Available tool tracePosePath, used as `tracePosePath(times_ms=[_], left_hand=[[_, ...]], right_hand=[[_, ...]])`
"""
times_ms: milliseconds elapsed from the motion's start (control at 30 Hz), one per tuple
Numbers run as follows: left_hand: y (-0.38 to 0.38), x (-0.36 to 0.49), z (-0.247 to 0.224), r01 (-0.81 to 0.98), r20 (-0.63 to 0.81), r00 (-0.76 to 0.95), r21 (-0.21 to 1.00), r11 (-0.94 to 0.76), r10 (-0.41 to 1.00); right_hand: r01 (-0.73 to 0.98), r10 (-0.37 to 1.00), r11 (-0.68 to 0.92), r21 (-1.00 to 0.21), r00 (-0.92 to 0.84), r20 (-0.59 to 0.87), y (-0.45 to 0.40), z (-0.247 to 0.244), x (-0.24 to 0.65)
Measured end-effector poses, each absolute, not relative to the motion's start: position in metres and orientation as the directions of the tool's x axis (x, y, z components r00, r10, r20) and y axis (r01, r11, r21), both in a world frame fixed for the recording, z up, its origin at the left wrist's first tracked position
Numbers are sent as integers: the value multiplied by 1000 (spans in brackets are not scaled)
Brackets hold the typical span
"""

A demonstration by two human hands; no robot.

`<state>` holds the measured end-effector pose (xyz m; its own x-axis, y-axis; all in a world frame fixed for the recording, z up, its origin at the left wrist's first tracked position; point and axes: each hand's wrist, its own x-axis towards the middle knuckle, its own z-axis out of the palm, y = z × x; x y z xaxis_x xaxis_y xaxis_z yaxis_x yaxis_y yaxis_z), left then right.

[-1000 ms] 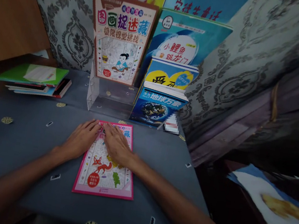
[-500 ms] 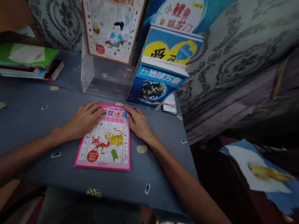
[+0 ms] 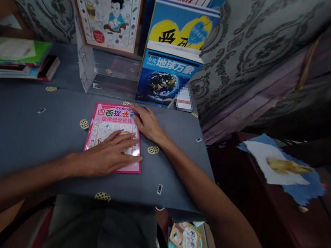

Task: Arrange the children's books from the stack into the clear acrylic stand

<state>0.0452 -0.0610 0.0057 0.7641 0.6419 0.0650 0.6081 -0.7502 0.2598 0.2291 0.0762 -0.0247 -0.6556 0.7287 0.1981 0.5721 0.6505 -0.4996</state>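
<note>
A thin pink-edged book [image 3: 112,118] with colourful Chinese lettering lies face up on the dark grey-blue tablecloth [image 3: 56,131]. Across its lower half rests my left hand [image 3: 110,153], fingers spread, hiding most of the cover picture. My right hand [image 3: 148,123] touches the book's upper right corner with its fingers stretched out, covering the end of the title. Neither hand grips anything.
Behind the book stands a clear rack [image 3: 86,66] holding a picture book [image 3: 108,8] and a blue earth book [image 3: 163,77]. Stacked books [image 3: 15,54] lie at the left. More books [image 3: 187,246] sit below the table's edge.
My left hand has slid from the book's upper left edge down onto the middle of its cover. My right hand stays at the upper right corner. The camera view has shifted slightly.
</note>
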Motion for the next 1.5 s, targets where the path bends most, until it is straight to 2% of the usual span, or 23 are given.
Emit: tracePosePath(times_ms=[167,467,567,667,733,800,933,1033,1167,1267,1500], left_hand=[[-79,46,12,566,29,797,316,-762,604],[-86,45,10,550,144,788,273,-789,599],[-80,31,12,594,270,670,364,-717,692],[-59,2,9,702,347,406,475,-531,846],[-41,-20,3,777,292,284,488,-397,914],[-27,-38,-4,820,231,244,469,-328,942],[-18,-51,-11,841,217,273,418,-342,937],[-20,-50,-13,844,228,292,396,-362,929],[-21,-49,-14,855,214,291,380,-354,933],[-21,-50,-16,860,218,277,378,-343,936],[-20,-52,-24,882,239,238,353,-312,942]], right_hand=[[573,732,650,-499,-649,208,75,-24,229],[550,701,691,-469,-668,249,74,-30,229],[554,693,706,-442,-671,265,72,-26,230],[537,664,737,-410,-689,292,61,-15,224],[464,594,789,-404,-745,305,46,-6,213],[309,453,853,-421,-839,301,26,1,199],[55,168,904,-424,-958,233,-19,3,178],[-4,85,892,-453,-981,176,-45,2,177],[-57,37,876,-478,-982,185,-65,2,186],[-2,91,876,-483,-981,171,-71,2,195],[338,528,741,-580,-828,192,-63,-4,232]])
